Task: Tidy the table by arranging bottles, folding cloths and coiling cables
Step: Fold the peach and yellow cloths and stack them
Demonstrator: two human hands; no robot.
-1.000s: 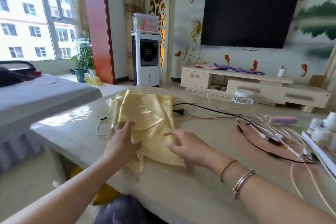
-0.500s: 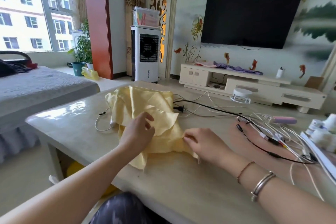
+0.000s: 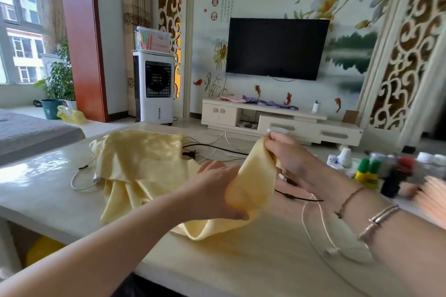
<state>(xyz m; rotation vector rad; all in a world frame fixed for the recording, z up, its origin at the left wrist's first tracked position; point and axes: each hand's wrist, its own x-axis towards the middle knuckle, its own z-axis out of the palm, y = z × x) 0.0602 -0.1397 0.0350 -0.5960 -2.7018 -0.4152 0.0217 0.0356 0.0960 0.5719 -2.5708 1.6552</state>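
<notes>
Head view: the yellow cloth (image 3: 140,166) lies crumpled over the left half of the table (image 3: 43,190), its long axis running from the far left corner toward the near edge and on toward me. One end is lifted off the surface — a twisted band rising to the right, up to my right hand (image 3: 293,164). That hand has its fingers curled, pinching the raised end at the top. My left hand (image 3: 212,194) grips the same band lower down, fingers wrapped round it just above the surface. Black and white cables (image 3: 217,149) trail past the cloth's far edge toward the right side, where blurred bottles (image 3: 366,171) stand near the right edge — well apart from the cloth.
</notes>
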